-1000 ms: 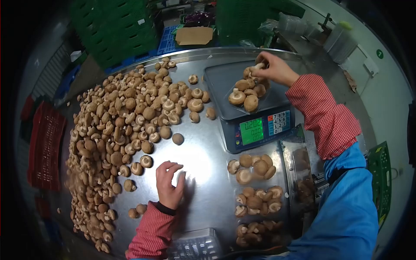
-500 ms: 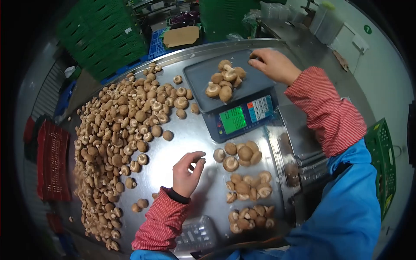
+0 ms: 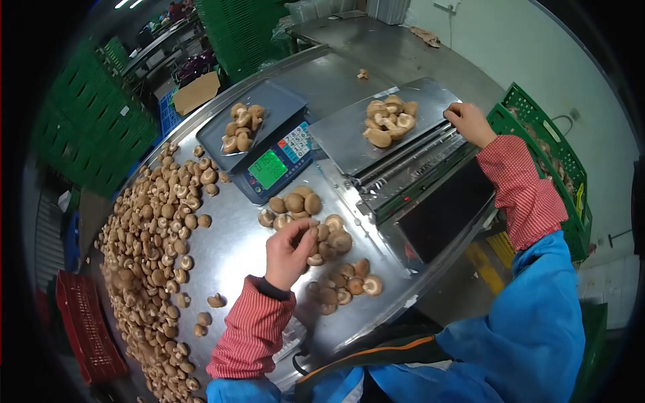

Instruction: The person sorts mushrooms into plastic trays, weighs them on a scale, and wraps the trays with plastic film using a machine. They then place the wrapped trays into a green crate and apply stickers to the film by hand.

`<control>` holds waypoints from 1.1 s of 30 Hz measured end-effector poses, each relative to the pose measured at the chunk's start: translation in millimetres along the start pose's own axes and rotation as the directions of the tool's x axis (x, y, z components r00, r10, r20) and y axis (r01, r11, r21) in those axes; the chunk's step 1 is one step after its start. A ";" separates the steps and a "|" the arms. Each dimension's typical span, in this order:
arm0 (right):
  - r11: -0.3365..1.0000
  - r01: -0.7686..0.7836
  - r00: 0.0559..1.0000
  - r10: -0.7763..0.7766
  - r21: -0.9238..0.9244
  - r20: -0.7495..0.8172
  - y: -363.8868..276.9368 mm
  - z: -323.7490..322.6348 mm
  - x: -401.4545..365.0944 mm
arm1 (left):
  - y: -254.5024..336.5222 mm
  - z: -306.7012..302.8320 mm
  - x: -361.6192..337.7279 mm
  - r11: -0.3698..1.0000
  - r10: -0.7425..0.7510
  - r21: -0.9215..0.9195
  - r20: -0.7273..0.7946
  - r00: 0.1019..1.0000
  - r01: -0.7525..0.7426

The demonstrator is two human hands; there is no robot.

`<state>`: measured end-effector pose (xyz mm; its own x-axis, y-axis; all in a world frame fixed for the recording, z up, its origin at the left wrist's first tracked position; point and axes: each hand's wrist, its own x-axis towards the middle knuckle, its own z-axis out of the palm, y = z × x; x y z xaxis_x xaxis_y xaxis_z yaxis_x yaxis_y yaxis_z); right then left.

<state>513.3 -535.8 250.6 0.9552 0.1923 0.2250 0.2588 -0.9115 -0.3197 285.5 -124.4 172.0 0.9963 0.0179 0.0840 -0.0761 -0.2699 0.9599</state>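
Observation:
My left hand (image 3: 287, 258) is over loose groups of brown mushrooms (image 3: 334, 240), thumb and forefinger pinched together; whatever may be between them is too small to tell. My right hand (image 3: 470, 124) is at the right edge of a flat metal plate (image 3: 342, 138), its fingers closed on something hidden at that edge. A pile of mushrooms (image 3: 392, 121) rests on this plate. To the left, a scale (image 3: 285, 111) with a green lit display holds more mushrooms (image 3: 243, 127) in a clear tray. Another mushroom group (image 3: 346, 285) lies nearer my body.
A large heap of mushrooms (image 3: 144, 262) covers the steel table's left side. A red crate (image 3: 91, 329) stands at the left, a green crate (image 3: 571, 174) at the right. Green crates (image 3: 87, 111) are stacked at the back left. A dark panel (image 3: 447, 215) lies below the metal plate.
The view has swung right, bringing the metal plate and its mushrooms into sight. My right hand has left the scale for the plate's edge. My left hand is now over the mushroom groups, its pinch tighter.

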 end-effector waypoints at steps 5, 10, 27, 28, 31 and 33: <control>0.998 0.064 0.997 -0.062 0.022 -0.053 43.1 17.2 8.2 | 16.3 49.4 54.6 0.998 0.060 -0.008 -0.097 0.993 -0.061; 0.988 0.153 0.988 -0.152 0.030 -0.035 41.0 52.2 62.3 | 11.3 104.7 147.3 0.961 0.085 0.274 -0.185 0.979 -0.032; 0.911 0.212 0.925 -0.304 0.353 0.229 66.5 70.3 77.6 | 27.7 162.8 187.3 0.826 -0.182 0.470 -0.301 0.936 0.312; 0.891 0.257 0.926 -0.338 0.374 0.168 71.9 67.6 75.7 | 30.6 164.9 181.0 0.846 -0.101 0.462 -0.351 0.931 0.267; 0.821 0.432 0.880 -0.474 0.372 0.024 94.3 25.6 63.4 | 61.2 157.1 142.5 0.846 0.077 0.524 -0.301 0.951 0.097; 0.707 0.699 0.713 -0.700 0.111 -0.032 118.8 -2.9 54.8 | 69.1 141.5 109.9 0.554 0.329 0.810 0.002 0.944 -0.194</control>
<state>596.0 -634.7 227.6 0.4954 0.7638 0.4137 0.8663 -0.4695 -0.1707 395.3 -277.3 209.7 0.9160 -0.0734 0.3944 -0.2034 -0.9324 0.2988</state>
